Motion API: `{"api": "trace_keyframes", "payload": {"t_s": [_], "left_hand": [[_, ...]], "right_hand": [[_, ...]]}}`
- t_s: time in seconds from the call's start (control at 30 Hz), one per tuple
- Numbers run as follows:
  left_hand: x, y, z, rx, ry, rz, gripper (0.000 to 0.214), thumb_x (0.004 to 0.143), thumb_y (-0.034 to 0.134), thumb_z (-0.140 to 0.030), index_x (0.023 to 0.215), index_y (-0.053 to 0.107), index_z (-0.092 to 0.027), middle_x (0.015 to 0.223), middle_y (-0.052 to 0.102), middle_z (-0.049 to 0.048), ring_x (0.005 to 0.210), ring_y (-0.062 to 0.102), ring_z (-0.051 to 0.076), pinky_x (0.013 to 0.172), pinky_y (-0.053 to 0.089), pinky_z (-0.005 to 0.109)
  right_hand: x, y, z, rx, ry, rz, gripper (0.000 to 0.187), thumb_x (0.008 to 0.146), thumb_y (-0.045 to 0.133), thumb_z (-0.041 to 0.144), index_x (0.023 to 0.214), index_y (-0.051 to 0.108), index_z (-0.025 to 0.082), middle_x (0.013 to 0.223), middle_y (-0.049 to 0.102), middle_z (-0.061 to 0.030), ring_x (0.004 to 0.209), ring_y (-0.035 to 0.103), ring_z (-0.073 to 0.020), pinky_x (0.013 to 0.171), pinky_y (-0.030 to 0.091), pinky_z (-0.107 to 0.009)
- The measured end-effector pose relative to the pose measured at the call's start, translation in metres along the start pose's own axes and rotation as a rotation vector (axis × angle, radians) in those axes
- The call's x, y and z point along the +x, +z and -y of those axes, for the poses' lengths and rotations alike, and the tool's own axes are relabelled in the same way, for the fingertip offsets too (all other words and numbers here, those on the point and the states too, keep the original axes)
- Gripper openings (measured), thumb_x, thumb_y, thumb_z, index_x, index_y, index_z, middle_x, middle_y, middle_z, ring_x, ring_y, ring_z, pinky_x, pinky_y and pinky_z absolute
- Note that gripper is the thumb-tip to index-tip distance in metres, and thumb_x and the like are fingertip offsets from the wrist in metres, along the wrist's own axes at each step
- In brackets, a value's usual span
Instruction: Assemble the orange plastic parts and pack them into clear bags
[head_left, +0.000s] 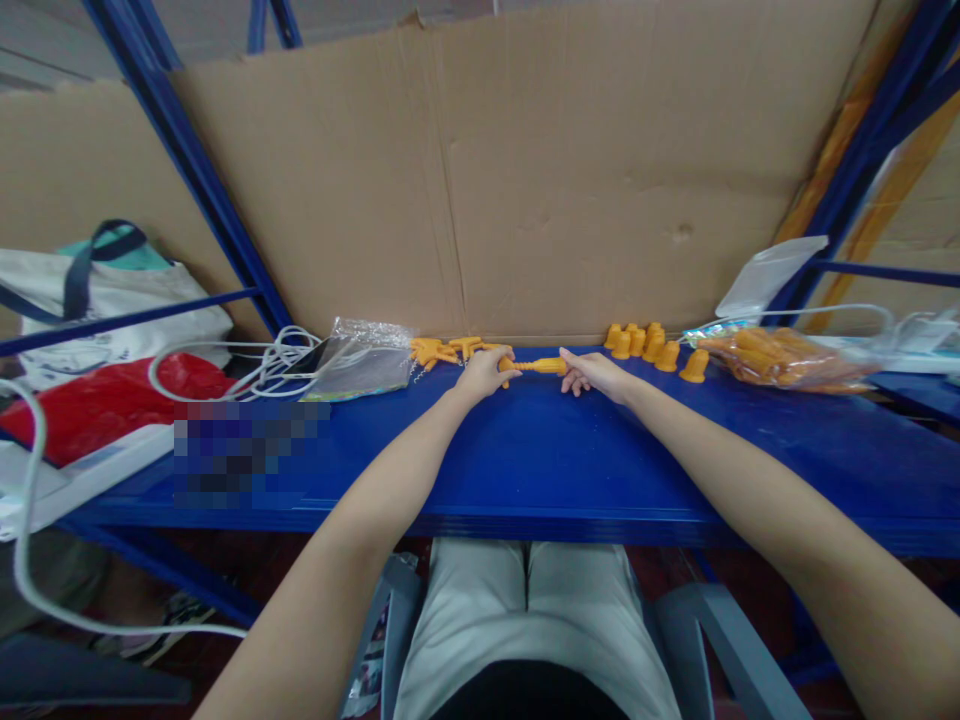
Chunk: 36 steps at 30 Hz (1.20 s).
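Note:
Both my hands reach to the far side of a blue shelf [525, 460]. My left hand [484, 374] is closed on the left end of an orange plastic screw-shaped part [536, 366], and my right hand [592, 373] pinches its right end. The part lies level just above the shelf surface. Left of my left hand lies a small heap of orange T-shaped pieces [442, 349]. To the right of my right hand stand several orange cap-like pieces [651, 345] in a cluster.
A clear bag of orange parts [780, 357] lies at the right. An empty clear bag [364, 362], white cables [259, 365], a red pouch [105, 400] and a tote bag [105, 290] sit at the left. Cardboard [525, 180] backs the shelf, between blue uprights.

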<state>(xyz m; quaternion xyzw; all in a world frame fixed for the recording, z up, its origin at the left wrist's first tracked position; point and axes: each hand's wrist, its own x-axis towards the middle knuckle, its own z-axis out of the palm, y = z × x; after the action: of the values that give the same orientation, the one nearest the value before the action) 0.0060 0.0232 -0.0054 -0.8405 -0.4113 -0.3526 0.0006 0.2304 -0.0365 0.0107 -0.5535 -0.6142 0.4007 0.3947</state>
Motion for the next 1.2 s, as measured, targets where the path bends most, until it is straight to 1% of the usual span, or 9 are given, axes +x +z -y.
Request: {"api": "trace_keyframes", "payload": {"t_s": [0.1, 0.17, 0.23, 0.37, 0.47, 0.57, 0.77, 1.0, 1.2], "left_hand": [[0.0, 0.0, -0.001, 0.006, -0.011, 0.004, 0.02, 0.073, 0.077, -0.021, 0.089, 0.066, -0.018, 0.075, 0.07, 0.0002, 0.07, 0.065, 0.016, 0.068, 0.048, 0.026], [0.0, 0.0, -0.002, 0.007, -0.01, 0.004, 0.02, 0.073, 0.077, -0.021, 0.089, 0.066, -0.019, 0.075, 0.07, -0.0001, 0.07, 0.064, 0.016, 0.068, 0.048, 0.026], [-0.001, -0.001, -0.002, 0.01, -0.008, 0.006, 0.019, 0.073, 0.077, -0.021, 0.089, 0.066, -0.019, 0.074, 0.07, -0.0003, 0.069, 0.064, 0.016, 0.068, 0.047, 0.026], [-0.002, -0.001, -0.003, 0.024, 0.0, 0.007, 0.018, 0.074, 0.076, -0.021, 0.09, 0.066, -0.018, 0.077, 0.07, 0.0012, 0.072, 0.065, 0.017, 0.07, 0.048, 0.027], [-0.002, -0.003, -0.005, 0.015, 0.001, 0.013, 0.018, 0.075, 0.076, -0.02, 0.09, 0.066, -0.018, 0.077, 0.071, 0.0017, 0.073, 0.065, 0.018, 0.071, 0.048, 0.027], [-0.002, -0.004, -0.008, 0.007, 0.0, 0.022, 0.018, 0.075, 0.075, -0.019, 0.09, 0.066, -0.017, 0.075, 0.07, 0.001, 0.072, 0.066, 0.017, 0.07, 0.048, 0.026], [-0.003, -0.005, -0.01, 0.025, 0.012, 0.024, 0.016, 0.076, 0.074, -0.021, 0.089, 0.065, -0.018, 0.075, 0.07, 0.0005, 0.071, 0.066, 0.017, 0.069, 0.049, 0.026], [-0.003, -0.004, -0.012, 0.01, 0.042, -0.004, 0.017, 0.077, 0.074, -0.023, 0.089, 0.063, -0.019, 0.076, 0.07, 0.0007, 0.071, 0.066, 0.017, 0.068, 0.048, 0.026], [-0.003, -0.006, -0.014, 0.0, 0.029, 0.009, 0.017, 0.076, 0.074, -0.021, 0.089, 0.063, -0.018, 0.074, 0.07, 0.0001, 0.068, 0.065, 0.016, 0.066, 0.047, 0.025]], "right_hand": [[0.0, -0.004, -0.005, 0.052, -0.069, 0.071, 0.023, 0.088, 0.064, 0.038, 0.091, 0.063, 0.015, 0.076, 0.074, -0.0068, 0.05, 0.057, -0.009, 0.044, 0.034, -0.02], [0.001, -0.006, -0.008, 0.063, -0.084, 0.08, 0.021, 0.085, 0.069, 0.033, 0.096, 0.062, 0.016, 0.08, 0.074, -0.006, 0.051, 0.058, -0.0088, 0.045, 0.036, -0.02], [0.001, -0.006, -0.009, 0.045, -0.087, 0.056, 0.022, 0.087, 0.067, 0.036, 0.088, 0.062, 0.015, 0.075, 0.074, -0.0062, 0.048, 0.055, -0.008, 0.045, 0.036, -0.02], [0.0, -0.001, -0.005, -0.007, -0.057, 0.007, 0.04, 0.09, 0.058, 0.048, 0.068, 0.059, 0.015, 0.055, 0.066, -0.0047, 0.039, 0.046, -0.0063, 0.041, 0.03, -0.02], [0.0, 0.002, -0.001, -0.029, -0.014, -0.003, 0.047, 0.093, 0.053, 0.05, 0.062, 0.058, 0.015, 0.045, 0.058, -0.0027, 0.035, 0.043, -0.0063, 0.039, 0.027, -0.021], [-0.001, 0.004, 0.002, -0.038, 0.013, -0.029, 0.053, 0.096, 0.047, 0.05, 0.057, 0.056, 0.015, 0.039, 0.052, -0.0016, 0.032, 0.04, -0.0063, 0.038, 0.027, -0.021], [0.0, 0.005, 0.001, 0.001, 0.035, -0.037, 0.056, 0.093, 0.048, 0.057, 0.053, 0.054, 0.017, 0.034, 0.048, -0.0009, 0.031, 0.038, -0.0076, 0.035, 0.029, -0.021], [0.002, 0.003, -0.001, 0.01, 0.077, -0.016, 0.062, 0.095, 0.038, 0.06, 0.051, 0.051, 0.018, 0.032, 0.045, -0.0003, 0.028, 0.035, -0.0069, 0.034, 0.026, -0.02], [0.002, 0.004, 0.0, 0.005, 0.084, -0.029, 0.063, 0.093, 0.039, 0.063, 0.051, 0.05, 0.018, 0.033, 0.045, -0.0006, 0.028, 0.036, -0.0067, 0.035, 0.026, -0.021]]}}
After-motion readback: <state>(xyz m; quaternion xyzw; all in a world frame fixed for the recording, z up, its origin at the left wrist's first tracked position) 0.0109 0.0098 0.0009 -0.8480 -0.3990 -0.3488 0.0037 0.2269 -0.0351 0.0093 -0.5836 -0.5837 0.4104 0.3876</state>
